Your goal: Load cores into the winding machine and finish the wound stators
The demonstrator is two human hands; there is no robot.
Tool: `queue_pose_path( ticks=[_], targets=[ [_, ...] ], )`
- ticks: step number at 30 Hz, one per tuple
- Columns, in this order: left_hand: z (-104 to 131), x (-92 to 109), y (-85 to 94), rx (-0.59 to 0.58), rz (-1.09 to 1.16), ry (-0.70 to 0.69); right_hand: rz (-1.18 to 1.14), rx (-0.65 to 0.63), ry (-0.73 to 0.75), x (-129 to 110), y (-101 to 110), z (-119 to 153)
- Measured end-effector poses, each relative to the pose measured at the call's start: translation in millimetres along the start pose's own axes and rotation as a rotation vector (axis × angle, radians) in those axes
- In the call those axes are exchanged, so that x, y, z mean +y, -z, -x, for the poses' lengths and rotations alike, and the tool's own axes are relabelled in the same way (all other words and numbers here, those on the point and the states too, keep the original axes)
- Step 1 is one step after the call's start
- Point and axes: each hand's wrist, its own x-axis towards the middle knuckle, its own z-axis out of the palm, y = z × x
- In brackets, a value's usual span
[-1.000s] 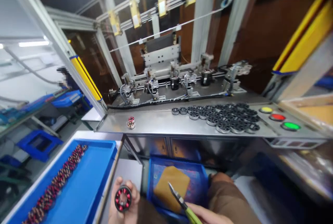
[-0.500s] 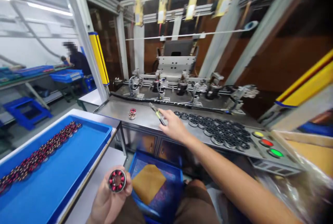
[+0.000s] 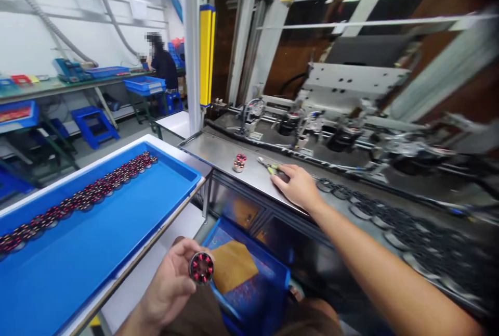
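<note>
My left hand grips a small wound motor stator, a metal ring with red coils inside, its open face towards me. Over the metal bench, the fingers of my right hand are closed around the handles of pliers with green and black grips. The jaws of these pliers point left, low at the bench surface. Just left of them, two more wound stators sit close together on the bench.
A blue tray on the left holds rows of wound stators. Dark rings cover the bench at right, before machine fixtures. Below is a blue bin with brown cardboard. A person sits far back.
The view has swung left, so the bench and machine appear further right. My right hand stays on the pliers, and they now sit nearer the two stators. The left hand still holds its stator.
</note>
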Motion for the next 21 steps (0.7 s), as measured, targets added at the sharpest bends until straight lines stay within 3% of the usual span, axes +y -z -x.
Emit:
queue_pose_path(
  ticks=[3, 8, 10, 13, 16, 21],
  targets=[
    [16.0, 27.7, 38.5, 0.229, -0.225, -0.022, -0.010, 0.011, 0.001, 5.7, -4.4, 1.1],
    [40.4, 90.8, 137.8, 0.652, -0.724, 0.047, -0.031, -0.014, -0.011, 13.3, -8.8, 0.5],
    [40.5, 110.6, 178.7, 0.796, -0.924, 0.067, -0.029, -0.024, -0.017, 13.9, -8.9, 0.4],
    [32.0, 129.1, 228.0, 0.908, -1.187, 0.106, -0.021, -0.022, -0.015, 13.1, -8.8, 0.4],
    [19.9, 137.7, 258.1, 0.936, -1.377, 0.134, -0.015, -0.011, -0.004, 12.4, -9.9, 0.3],
    [3.9, 138.3, 281.9, 0.987, -1.520, 0.080, -0.006, 0.017, 0.000, 12.9, -13.5, -0.4]
  ],
)
